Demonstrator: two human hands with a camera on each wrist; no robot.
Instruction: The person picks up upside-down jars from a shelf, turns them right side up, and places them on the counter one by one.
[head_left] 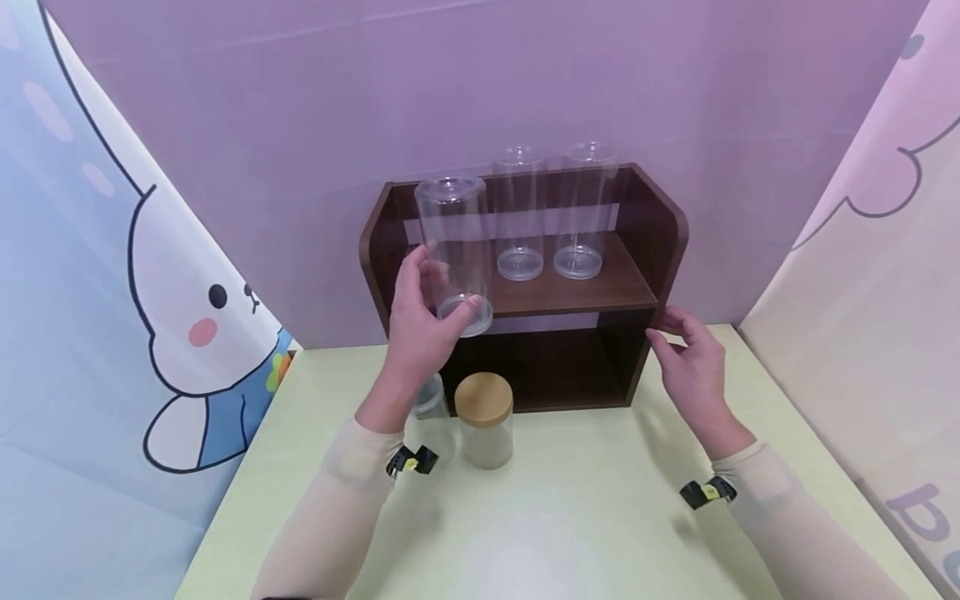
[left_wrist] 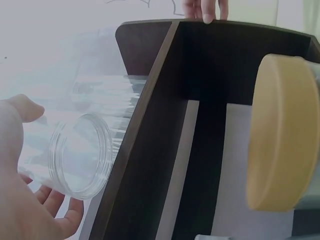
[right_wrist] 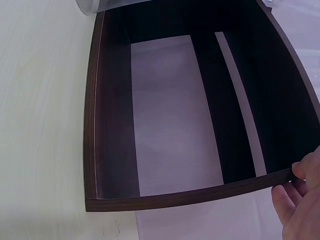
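1. My left hand (head_left: 420,325) grips a clear jar (head_left: 452,250) upright at the shelf's (head_left: 600,292) upper board, ten o'clock end.
2. My right hand (head_left: 693,367), fingers relaxed, touches the shelf's three o'clock side.
3. A wooden-lidded jar (head_left: 484,419) stands on the tabletop (head_left: 585,517) at six o'clock of the held jar.

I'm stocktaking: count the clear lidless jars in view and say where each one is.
3: one jar held in the left hand at the shelf's left end, two standing on the upper shelf. More may be hidden behind the left arm.
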